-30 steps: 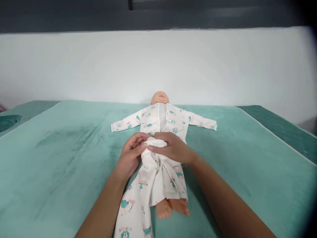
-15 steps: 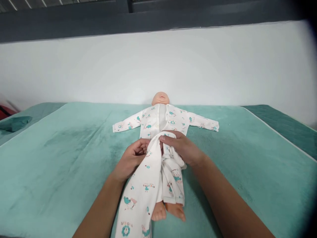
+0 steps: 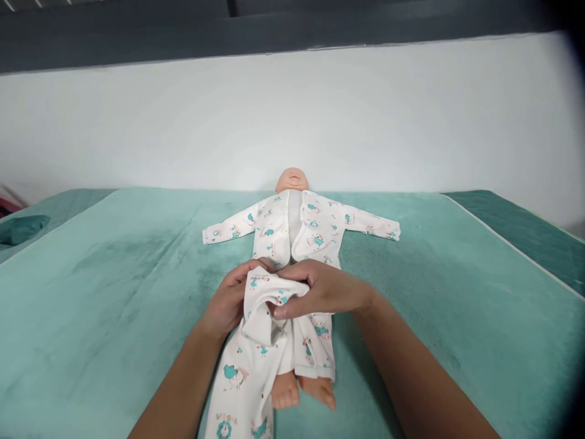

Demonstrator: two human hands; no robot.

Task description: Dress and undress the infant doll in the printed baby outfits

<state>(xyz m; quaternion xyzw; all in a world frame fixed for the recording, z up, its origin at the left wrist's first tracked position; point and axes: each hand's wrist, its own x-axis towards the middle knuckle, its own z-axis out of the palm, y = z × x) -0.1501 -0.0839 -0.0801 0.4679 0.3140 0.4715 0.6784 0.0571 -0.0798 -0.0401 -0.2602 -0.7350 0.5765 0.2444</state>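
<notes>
A baby doll (image 3: 292,180) lies on its back, dressed in a white printed jacket (image 3: 320,225) that hangs open over a grey chest, with matching trousers (image 3: 315,344) and bare feet. Between my hands is a bunched white printed baby garment (image 3: 242,378), lying over the doll's lower body and trailing toward me. My left hand (image 3: 228,297) is closed at its left edge, the fingers partly hidden behind the cloth. My right hand (image 3: 331,286) pinches a fold of the same garment from the right, thumb in front.
Beneath the doll spreads a green plush sheet (image 3: 434,317) with a pale seam on each side. A white wall (image 3: 292,116) rises just behind the doll's head, with a dark beam (image 3: 137,33) above. A dark green fabric item (image 3: 25,228) lies at the far left.
My right hand has shifted toward me and left, folding the garment's upper end over toward the left hand. More of the jacket's lower front now shows.
</notes>
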